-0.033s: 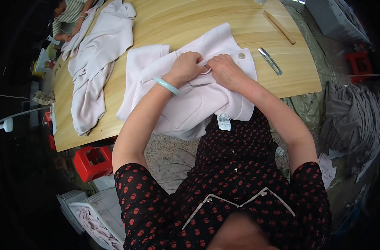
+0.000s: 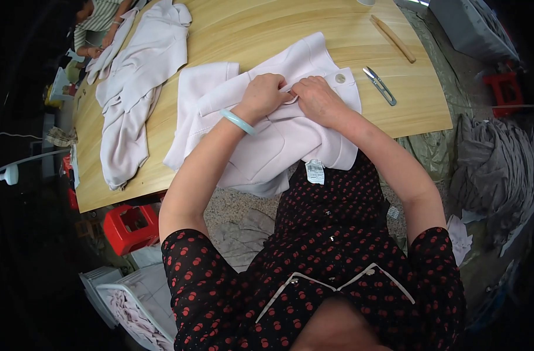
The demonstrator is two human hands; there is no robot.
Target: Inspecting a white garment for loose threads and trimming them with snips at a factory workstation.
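A pale pink garment (image 2: 249, 155) of thick cloth lies bunched on the table's near edge and hangs over it, a white label (image 2: 315, 172) dangling at its lower side. My left hand (image 2: 263, 95), a pale green bangle on its wrist, pinches a fold of the cloth. Close beside it, my right hand (image 2: 318, 99) has its fingers closed on the same fold. Whether something small sits between the fingertips is hidden. A large round button (image 2: 340, 78) shows on the garment just beyond my right hand. Thread snips (image 2: 380, 86) rest to the right.
On the wooden table (image 2: 267, 32) are a second pale garment (image 2: 141, 88) at left and a wooden stick (image 2: 393, 38) at far right. Another person's hand (image 2: 95, 52) works at far left. A red stool (image 2: 131, 229) and a cloth-filled bin (image 2: 135, 316) stand below left. Grey cloth (image 2: 495, 175) is heaped right.
My left wrist and its bangle have shifted very slightly to the right. The hands keep their hold on the garment.
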